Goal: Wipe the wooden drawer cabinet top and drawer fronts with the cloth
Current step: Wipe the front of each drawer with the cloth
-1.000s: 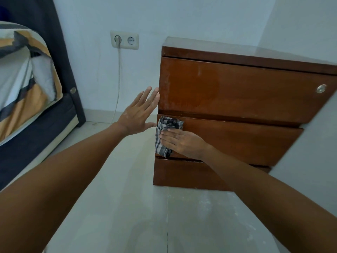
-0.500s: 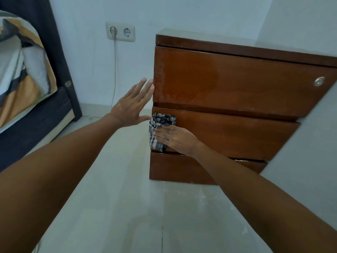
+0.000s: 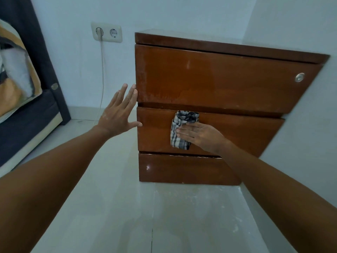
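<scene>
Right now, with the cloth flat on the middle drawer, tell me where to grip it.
Pinch the bunched top edge of the cloth, coming from above. It stands proud of the middle drawer front, above the right hand pressing the rest flat.

No readable text, label, brand, number or sign shows on anything in the head view.

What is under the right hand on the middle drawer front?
The checked cloth lies under the right hand, whose straight fingers press it flat against the middle drawer front. The cloth's upper and lower ends stick out. The wood behind cloth and palm is covered.
</scene>
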